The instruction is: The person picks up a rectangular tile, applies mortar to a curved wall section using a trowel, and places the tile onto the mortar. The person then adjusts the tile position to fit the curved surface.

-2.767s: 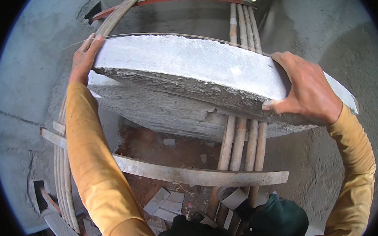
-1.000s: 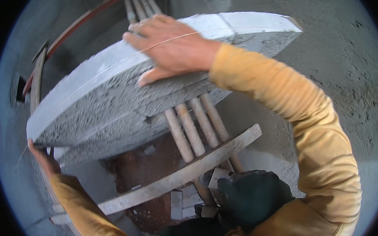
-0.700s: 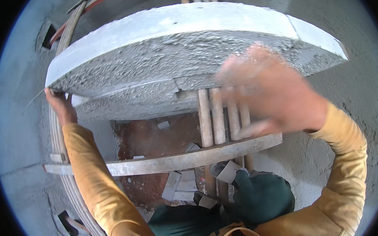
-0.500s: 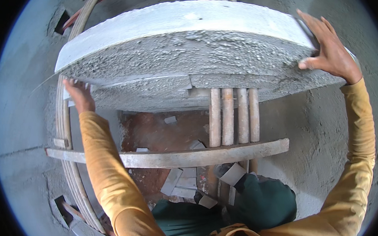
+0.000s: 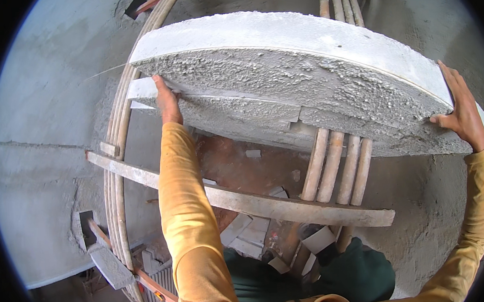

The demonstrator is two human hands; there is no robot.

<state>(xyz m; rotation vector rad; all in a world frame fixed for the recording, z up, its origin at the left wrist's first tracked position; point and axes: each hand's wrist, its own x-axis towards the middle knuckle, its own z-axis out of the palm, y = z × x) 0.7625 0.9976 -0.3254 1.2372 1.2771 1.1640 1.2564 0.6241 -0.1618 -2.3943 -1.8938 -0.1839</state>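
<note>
In front of me is a long block-like ledge with a smooth white top (image 5: 301, 28) and a rough, mortar-covered grey face (image 5: 259, 75). At its left end my left hand (image 5: 168, 103) lies against the face, beside the white end (image 5: 143, 89) of a lower block. The fingers look stretched, though some are partly hidden. My right hand (image 5: 467, 112) is at the right end, its fingers straight along the white edge and its thumb apart, near the mortar. Neither hand shows a tool.
Several poles (image 5: 337, 167) pass through a gap under the ledge. A long board (image 5: 278, 204) lies across in front of my legs. More poles (image 5: 118, 208) run upright at the left, by a mortar-covered board (image 5: 111, 267). Broken pale slabs (image 5: 248, 233) lie on the reddish ground below.
My view has shifted and tilted, so the ledge appears farther right and slanted. My left hand has moved inward from the lower block's white end. My right hand has settled against the right end.
</note>
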